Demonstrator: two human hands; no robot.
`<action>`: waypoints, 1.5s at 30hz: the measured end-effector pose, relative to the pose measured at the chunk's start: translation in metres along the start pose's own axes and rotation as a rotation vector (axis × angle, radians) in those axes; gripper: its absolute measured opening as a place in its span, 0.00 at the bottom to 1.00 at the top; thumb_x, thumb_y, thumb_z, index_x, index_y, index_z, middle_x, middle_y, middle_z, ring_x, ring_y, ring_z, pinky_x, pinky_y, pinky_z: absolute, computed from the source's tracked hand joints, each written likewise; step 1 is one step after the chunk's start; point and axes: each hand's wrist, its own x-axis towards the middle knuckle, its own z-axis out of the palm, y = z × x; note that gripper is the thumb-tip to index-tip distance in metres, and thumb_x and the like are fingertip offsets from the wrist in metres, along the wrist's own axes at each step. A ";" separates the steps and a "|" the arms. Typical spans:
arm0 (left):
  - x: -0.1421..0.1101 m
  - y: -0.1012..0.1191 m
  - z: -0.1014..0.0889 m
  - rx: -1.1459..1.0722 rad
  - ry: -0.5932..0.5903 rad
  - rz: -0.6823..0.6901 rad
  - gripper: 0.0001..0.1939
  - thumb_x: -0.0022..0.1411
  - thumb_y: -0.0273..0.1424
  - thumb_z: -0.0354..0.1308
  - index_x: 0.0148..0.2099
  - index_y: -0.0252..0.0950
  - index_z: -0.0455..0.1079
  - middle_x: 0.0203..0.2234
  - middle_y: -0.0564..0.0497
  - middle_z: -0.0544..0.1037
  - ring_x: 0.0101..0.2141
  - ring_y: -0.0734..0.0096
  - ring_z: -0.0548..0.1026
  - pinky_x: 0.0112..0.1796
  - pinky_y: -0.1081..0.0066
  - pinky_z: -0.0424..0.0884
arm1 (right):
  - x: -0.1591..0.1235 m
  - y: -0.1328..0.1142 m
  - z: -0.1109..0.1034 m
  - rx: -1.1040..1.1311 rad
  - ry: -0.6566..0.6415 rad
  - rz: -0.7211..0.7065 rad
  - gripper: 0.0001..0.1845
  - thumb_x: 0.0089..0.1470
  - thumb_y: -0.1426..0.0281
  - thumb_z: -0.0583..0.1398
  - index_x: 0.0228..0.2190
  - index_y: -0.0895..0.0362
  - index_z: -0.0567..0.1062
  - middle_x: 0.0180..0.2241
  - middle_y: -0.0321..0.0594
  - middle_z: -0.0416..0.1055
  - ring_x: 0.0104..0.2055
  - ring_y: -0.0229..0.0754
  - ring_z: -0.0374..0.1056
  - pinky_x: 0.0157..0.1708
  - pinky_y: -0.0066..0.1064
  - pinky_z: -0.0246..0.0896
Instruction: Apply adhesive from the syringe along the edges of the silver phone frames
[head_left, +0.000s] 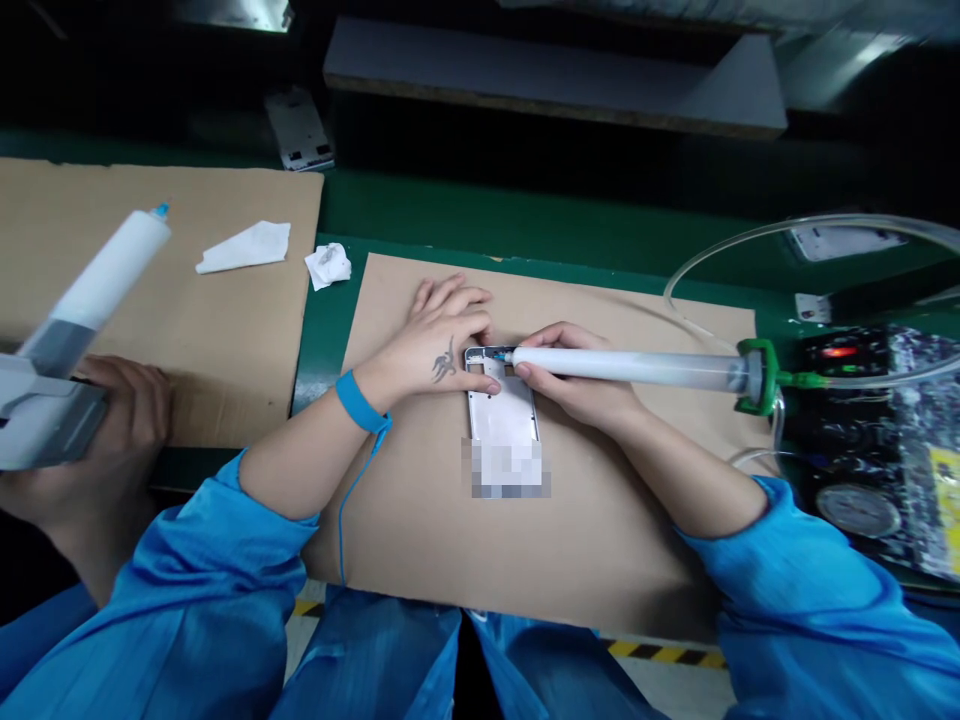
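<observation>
1. My left hand (446,335) lies open over the top end of the metal phone frame (502,415), its fingers relaxed and pressing down rather than clenched. A blue wrist strap (360,400) circles that wrist, and its cord trails down across the card.
2. My right hand (570,375) is closed around a white syringe (622,365), with its narrow blue tip right at the frame's top edge.
3. The frame lies flat in the middle of a cardboard sheet (420,530) on the green bench (480,205). Its lower end is blurred out.
4. The frame should feel light and stiff, but its bare metal may be slippery and its thin edges easy to bend. I'd take it by the long sides, keeping it flat.
5. The syringe should be light and smooth. I'd hold it by the barrel, as the clear hose (750,235) may drag at its back end.
6. To my left, a co-worker's hand (127,420) holds a similar dispenser (112,270). Two crumpled tissues (328,265) lie further up the bench.
</observation>
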 end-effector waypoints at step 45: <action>0.000 0.000 -0.001 -0.016 -0.005 0.009 0.35 0.54 0.65 0.77 0.47 0.42 0.78 0.72 0.42 0.72 0.80 0.32 0.52 0.78 0.29 0.39 | -0.003 0.003 -0.006 -0.009 0.018 0.002 0.17 0.53 0.55 0.77 0.35 0.50 0.80 0.34 0.42 0.83 0.31 0.47 0.77 0.30 0.38 0.73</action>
